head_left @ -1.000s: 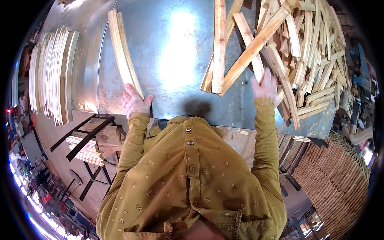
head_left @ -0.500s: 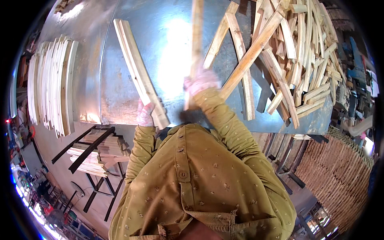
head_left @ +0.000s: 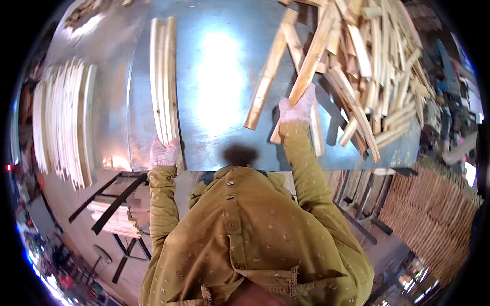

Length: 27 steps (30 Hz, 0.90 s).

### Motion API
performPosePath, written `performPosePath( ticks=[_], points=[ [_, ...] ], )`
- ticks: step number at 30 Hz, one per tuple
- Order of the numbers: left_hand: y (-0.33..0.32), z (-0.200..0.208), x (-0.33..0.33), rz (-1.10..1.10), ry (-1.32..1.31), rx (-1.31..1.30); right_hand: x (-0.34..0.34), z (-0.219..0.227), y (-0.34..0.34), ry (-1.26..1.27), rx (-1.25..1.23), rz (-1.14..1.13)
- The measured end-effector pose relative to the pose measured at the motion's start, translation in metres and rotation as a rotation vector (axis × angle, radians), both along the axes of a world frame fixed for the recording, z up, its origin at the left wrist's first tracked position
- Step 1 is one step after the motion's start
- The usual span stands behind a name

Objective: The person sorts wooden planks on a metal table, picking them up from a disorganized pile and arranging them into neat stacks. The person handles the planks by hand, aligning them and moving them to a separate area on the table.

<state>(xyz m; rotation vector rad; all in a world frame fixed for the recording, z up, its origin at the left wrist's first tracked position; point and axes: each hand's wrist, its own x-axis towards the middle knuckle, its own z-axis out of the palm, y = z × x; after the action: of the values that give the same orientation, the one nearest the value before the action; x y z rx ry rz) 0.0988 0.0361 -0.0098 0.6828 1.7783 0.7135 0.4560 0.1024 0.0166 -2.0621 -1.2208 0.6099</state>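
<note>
My left hand point(head_left: 165, 151), in a pale pink glove, is closed round the near end of a small bundle of wooden slats point(head_left: 163, 81). They lie side by side on the metal tabletop, pointing away from me. My right hand point(head_left: 297, 108), gloved the same way, grips a single wooden strip point(head_left: 314, 56) near its lower part; its fingers are partly hidden. Just left of that hand rests a loose wooden piece point(head_left: 268, 76), slanting on the metal. Another strip point(head_left: 316, 135) runs beneath my right hand.
A heap of wooden pieces point(head_left: 380, 66) covers the table's right side. Slats stand in a neat row point(head_left: 61, 122) at the left. The metal tabletop point(head_left: 217, 148) ends close to my body. Black metal frames point(head_left: 117, 204) and a large wood stack point(head_left: 423, 224) are below table height.
My right hand has gone right, from a blurred strip mid-table to one by the heap. The left bundle has swung more upright, shifted left and now shows an added slat.
</note>
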Motion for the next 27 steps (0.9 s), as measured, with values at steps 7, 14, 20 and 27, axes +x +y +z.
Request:
performPosePath(
  ticks=[7,14,20,27],
  points=[
    [-0.030,0.008,-0.020,-0.265,0.701,0.144,-0.150,-0.015,-0.005,0.680,-0.647,0.532],
    [-0.023,0.047,0.015,-0.415,0.795,-0.418,-0.100,-0.013,0.011,-0.603,0.017,0.366],
    [0.001,0.051,0.119,-0.450,0.272,0.339,-0.056,-0.033,0.033,0.000,-0.299,0.068],
    [0.013,0.020,0.153,-0.282,-0.618,-0.155,0.017,-0.006,-0.034,-0.392,0.216,0.300]
  ],
)
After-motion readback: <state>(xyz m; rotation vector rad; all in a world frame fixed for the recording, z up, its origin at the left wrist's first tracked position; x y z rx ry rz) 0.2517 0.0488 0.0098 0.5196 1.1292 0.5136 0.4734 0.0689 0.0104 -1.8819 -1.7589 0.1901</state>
